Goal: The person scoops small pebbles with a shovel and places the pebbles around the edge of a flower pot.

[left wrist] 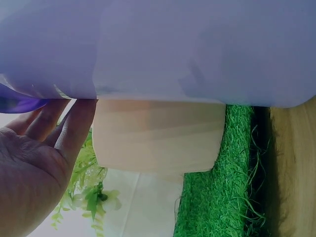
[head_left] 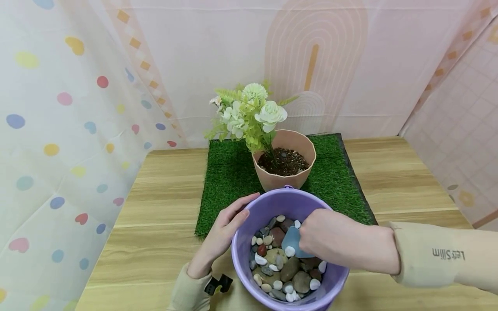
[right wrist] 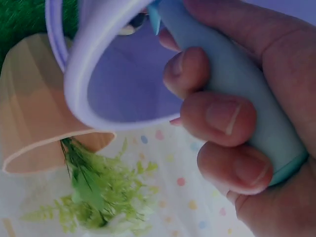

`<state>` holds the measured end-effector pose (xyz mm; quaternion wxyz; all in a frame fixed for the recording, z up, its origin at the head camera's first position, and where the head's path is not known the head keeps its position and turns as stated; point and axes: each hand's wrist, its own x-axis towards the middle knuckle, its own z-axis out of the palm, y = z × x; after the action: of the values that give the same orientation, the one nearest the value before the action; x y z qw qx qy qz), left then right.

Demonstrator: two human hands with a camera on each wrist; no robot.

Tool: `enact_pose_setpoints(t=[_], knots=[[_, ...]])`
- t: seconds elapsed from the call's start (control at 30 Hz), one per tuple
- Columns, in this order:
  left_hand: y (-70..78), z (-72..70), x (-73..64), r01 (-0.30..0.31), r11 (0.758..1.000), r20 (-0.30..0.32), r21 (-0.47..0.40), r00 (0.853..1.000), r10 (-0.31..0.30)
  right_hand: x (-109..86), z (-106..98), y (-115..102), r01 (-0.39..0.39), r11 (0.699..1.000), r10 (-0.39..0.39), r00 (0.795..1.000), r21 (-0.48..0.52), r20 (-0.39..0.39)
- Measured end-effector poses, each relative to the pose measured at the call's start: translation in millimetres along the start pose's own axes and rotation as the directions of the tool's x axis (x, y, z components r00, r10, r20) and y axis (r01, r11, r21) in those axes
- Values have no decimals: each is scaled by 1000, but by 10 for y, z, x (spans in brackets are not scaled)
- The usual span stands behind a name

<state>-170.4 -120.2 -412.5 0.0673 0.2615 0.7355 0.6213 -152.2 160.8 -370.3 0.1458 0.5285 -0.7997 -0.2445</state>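
Note:
My right hand [head_left: 330, 239] is inside the mouth of a purple bucket [head_left: 241, 255], fingers curled round the handle of a small blue hand shovel [right wrist: 237, 84]. The shovel's flat blue blade shows in the head view among the pebbles [head_left: 289, 270] in the bucket, with a white pebble at its near edge. My left hand [head_left: 225, 224] lies along the bucket's left side near the rim. Its fingers [left wrist: 79, 123] are fairly straight and touch the outer wall in the left wrist view. The stones are grey, brown, white and one red; my right hand hides part of them.
Behind the bucket, a pinkish planter [head_left: 285, 181] holds dark soil and white flowers [head_left: 253, 110] with green leaves. It stands on a green turf mat [head_left: 229, 181] on the wooden table [head_left: 155, 220]. Patterned curtains [head_left: 70, 142] close off the back and sides.

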Motion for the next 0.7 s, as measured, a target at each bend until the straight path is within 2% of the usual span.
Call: enact_pose_setpoints(t=[0.07,0.17,0.27,0.37,0.5,0.63,0.7], knots=[[0,4,3,3,1000,0,1,1000,-3,2,-294,112,2,1000,-2,1000,26,16],[-2,8,4,6,1000,-4,6,1000,-6,12,-449,268,-12,990,2,997,140,72],[-7,5,3,7,1000,-10,16,1000,-6,4,-457,372,-40,963,10,993,266,116],[-10,0,2,7,1000,-10,13,1000,-7,-12,-407,438,-67,927,22,992,369,124],[-5,1,3,8,1000,-3,-1,1000,-8,-43,-309,498,-63,879,29,996,473,80],[10,9,5,7,1000,1,-10,1000,-7,-66,-277,525,-37,852,26,999,522,28],[17,13,4,5,1000,1,-15,1000,-5,-67,-279,530,-30,828,29,1000,560,9]])
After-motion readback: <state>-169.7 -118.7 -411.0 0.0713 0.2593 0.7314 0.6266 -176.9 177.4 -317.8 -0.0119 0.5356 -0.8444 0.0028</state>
